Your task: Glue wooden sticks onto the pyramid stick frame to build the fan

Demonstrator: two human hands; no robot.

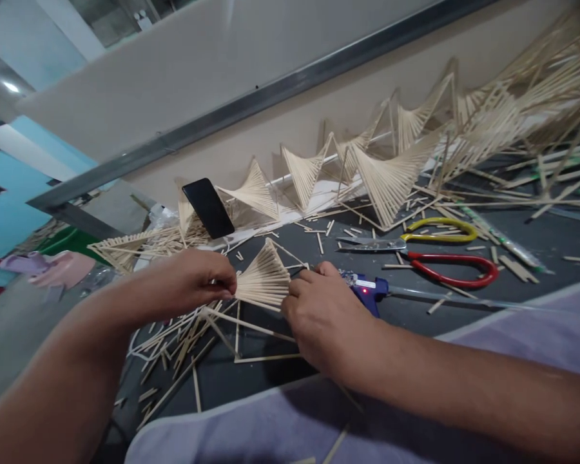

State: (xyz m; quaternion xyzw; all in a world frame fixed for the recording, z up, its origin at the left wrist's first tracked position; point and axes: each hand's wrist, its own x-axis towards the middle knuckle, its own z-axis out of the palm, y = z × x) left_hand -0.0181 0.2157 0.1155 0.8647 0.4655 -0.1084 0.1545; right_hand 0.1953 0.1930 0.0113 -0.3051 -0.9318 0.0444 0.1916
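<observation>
One stick fan (265, 278), mid-frame: left hand (207, 274) pinches its narrow end, right hand (321, 316) curls at the wide edge, grip hidden; seemingly aligning, and steadiness is needed next!

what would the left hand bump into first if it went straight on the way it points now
The fan of thin sticks, which the left hand seems to be pinching at its near edge; beyond it, probably the right hand, though depth is unclear.

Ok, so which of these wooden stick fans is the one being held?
The small stick fan between your left hand and right hand, in front of the phone. Neither hand holds any of the other fans.
</observation>
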